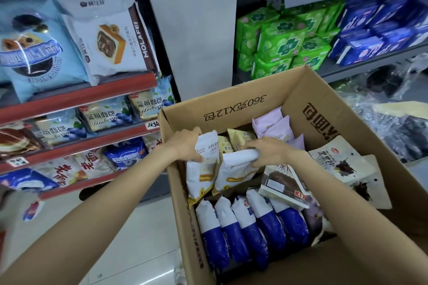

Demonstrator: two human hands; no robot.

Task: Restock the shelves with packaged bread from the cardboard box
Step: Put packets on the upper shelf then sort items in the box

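Bread packs gripped, lift still to come

We are at the picking step: both hands are down inside the cardboard box (231, 104). Our left hand (185, 143) is curled round the top of one white-and-yellow bread pack (201, 176) near the box's left wall, and our right hand (268, 150) grips the folded top of a second white-and-yellow pack (234, 173) just beside it. Both packs stand among the other stock: a row of blue-and-white packs (250, 227) along the near edge and pink packs (275, 127) toward the far wall.

Next, we judge, both packs must come straight up clear of their neighbours, then swing left to the red-edged shelves (76, 97), which already hold blueberry bread (104, 118).

The box appears to rest above a pale tiled floor (129, 227). To the right, grey shelves (361, 67) carry green packets (284, 46).
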